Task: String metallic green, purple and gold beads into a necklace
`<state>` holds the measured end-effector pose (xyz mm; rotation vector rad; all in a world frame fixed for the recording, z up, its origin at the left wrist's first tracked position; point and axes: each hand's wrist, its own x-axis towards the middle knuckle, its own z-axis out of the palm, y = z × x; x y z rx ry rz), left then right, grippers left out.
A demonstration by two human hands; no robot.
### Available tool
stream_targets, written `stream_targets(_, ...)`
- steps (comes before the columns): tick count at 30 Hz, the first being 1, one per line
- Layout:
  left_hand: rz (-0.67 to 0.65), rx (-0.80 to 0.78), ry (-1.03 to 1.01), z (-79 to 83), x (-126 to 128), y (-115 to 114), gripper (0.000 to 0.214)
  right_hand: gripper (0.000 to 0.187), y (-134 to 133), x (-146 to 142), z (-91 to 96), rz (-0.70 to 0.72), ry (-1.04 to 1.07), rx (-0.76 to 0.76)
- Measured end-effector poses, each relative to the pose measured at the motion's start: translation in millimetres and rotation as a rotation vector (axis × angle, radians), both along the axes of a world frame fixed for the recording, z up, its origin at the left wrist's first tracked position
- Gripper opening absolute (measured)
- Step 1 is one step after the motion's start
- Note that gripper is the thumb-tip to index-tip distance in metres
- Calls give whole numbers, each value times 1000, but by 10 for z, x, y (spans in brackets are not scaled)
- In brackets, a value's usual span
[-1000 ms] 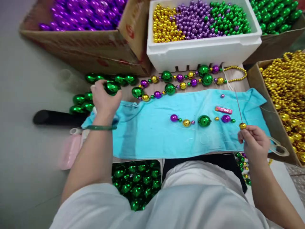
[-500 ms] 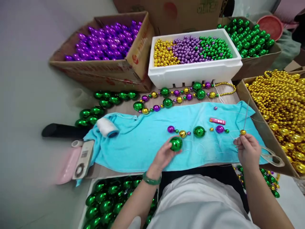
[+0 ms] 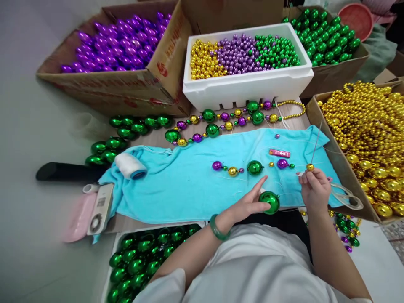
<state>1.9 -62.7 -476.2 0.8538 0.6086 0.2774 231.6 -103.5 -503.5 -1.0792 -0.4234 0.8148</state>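
My left hand (image 3: 248, 205) holds a large shiny green bead (image 3: 272, 203) near the towel's front edge, thumb against it and index finger stretched out. To the right, my right hand (image 3: 316, 190) pinches at a gold bead (image 3: 310, 167), from which a thin needle-like line (image 3: 316, 142) rises. Left of that hand, a row of spaced beads lies on the turquoise towel (image 3: 176, 189): a purple bead (image 3: 282, 163), a green bead (image 3: 254, 167), a gold bead (image 3: 232, 171), another purple bead (image 3: 217, 166) and small ones between. Fine clear thread shows faintly around them.
Behind the towel lies a beaded necklace (image 3: 212, 130). A white foam box (image 3: 249, 86) of small beads and a carton (image 3: 116, 90) of purple beads stand beyond. A carton (image 3: 347, 176) of gold beads borders the right; a thread spool (image 3: 130, 165) lies left.
My left hand has moved right and toward my body with the green bead, closer to my right hand. The right hand still pinches at the gold bead. The whole view has shifted slightly.
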Motion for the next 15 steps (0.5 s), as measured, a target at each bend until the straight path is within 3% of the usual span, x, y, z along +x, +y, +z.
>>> stream_targets(6,-15,89,75,-119,385,73,121,15,-103,100,-24,-16,-65,-23)
stream_targets(11,-3,175,122,-324,504,124,126,16,-130,128,-56,-10,-63,-26)
stream_targets(15,-17,174,143,-378,521,124,129,13,-136,126,-63,3,-30,-1)
